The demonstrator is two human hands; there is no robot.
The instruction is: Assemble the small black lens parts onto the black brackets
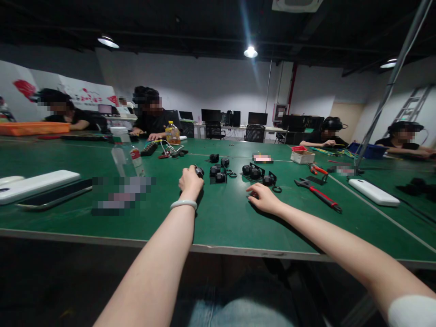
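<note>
Red wall-panel lettering (91, 96), red-and-white bottle label (136, 156), neither legible

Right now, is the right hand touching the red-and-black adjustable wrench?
Apart. The head view shows it: a stretch of bare green tabletop lies between the right hand and the red-and-black adjustable wrench.

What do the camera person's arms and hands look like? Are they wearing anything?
The ungloved left hand has a smooth, pale greenish-white, ring-shaped bangle round its wrist. The right hand is ungloved too, with no bracelet showing; a plain white sleeve edge shows higher up. The left forearm and right forearm are uncovered.
</note>
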